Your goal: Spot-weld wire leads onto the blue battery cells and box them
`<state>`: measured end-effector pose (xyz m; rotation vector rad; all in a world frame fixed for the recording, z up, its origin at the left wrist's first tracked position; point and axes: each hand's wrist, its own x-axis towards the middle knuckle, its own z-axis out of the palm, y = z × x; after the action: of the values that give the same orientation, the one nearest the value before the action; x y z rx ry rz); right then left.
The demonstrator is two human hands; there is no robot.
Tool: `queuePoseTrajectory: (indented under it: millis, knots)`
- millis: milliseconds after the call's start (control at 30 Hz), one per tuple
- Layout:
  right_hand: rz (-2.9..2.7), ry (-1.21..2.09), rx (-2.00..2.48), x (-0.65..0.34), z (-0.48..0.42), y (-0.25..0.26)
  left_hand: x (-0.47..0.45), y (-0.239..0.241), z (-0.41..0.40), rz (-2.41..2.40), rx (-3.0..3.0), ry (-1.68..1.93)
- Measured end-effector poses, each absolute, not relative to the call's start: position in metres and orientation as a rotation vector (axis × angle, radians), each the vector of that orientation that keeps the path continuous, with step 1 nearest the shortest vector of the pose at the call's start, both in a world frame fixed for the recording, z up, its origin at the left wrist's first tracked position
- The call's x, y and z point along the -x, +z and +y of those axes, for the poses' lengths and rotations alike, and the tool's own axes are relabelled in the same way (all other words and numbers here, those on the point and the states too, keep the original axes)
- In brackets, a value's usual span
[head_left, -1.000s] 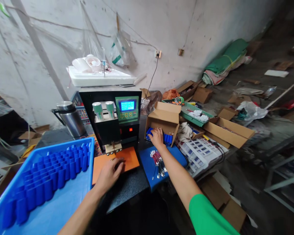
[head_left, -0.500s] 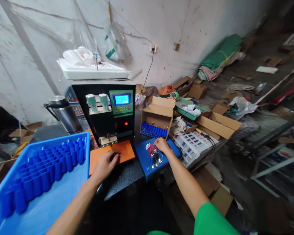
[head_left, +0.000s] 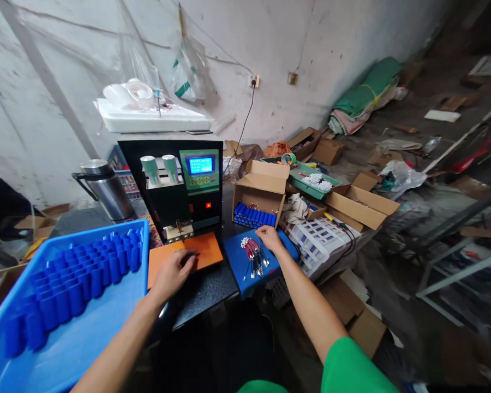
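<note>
My left hand (head_left: 171, 274) lies on an orange mat (head_left: 207, 248) just below the welding tips of a black spot welder (head_left: 175, 188). Its fingers are curled over something small and dark that I cannot make out. My right hand (head_left: 270, 238) rests knuckles-up on a blue pad (head_left: 237, 262), fingers bent down, at the upper right edge of a bundle of red wires with white plugs (head_left: 253, 257). What the fingers hold, if anything, is hidden. An open cardboard box (head_left: 262, 188) with a row of blue cells (head_left: 255, 216) stands right behind that hand.
A big blue tray (head_left: 77, 338) of upright blue cells (head_left: 82, 275) fills the lower left. A steel kettle (head_left: 106, 188) stands behind it. White cell holders (head_left: 323, 243), a green tray of white parts (head_left: 315, 183) and more cardboard boxes (head_left: 364, 207) lie to the right.
My right hand has drawn back from the blue cells in the cardboard box and come down on the blue pad by the wires. My left hand has stayed on the orange mat.
</note>
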<state>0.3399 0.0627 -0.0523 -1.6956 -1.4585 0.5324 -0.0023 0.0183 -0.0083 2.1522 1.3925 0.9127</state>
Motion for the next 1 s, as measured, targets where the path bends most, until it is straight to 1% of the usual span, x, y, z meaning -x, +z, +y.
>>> queuePoseTrajectory:
  millis: [200, 400, 500, 667, 833, 1000]
  knots:
    - [-1.154, 0.561, 1.243, -0.334, 0.063, -0.018, 0.002, -0.011, 0.019, 1.387, -2.104, 0.929]
    - [-1.024, 0.646, 1.093, -0.288, 0.052, 0.010, -0.002, -0.006, 0.008, 1.297, -1.970, 1.017]
    - [-0.950, 0.801, 1.019, -0.249, 0.045, 0.010, -0.005, -0.001, 0.001, 1.290, -2.001, 1.029]
    - [-0.874, 1.024, 0.925, -0.186, 0.032, -0.003, -0.009, 0.003, -0.007, 1.235, -1.846, 1.043]
    - [-0.861, 1.070, 0.894, -0.148, 0.022, -0.012, -0.009, 0.002, -0.007, 1.194, -1.792, 1.009]
    - [-0.848, 1.066, 0.859, -0.137, 0.021, -0.012, -0.011, 0.003, -0.004, 1.212, -1.690, 1.051]
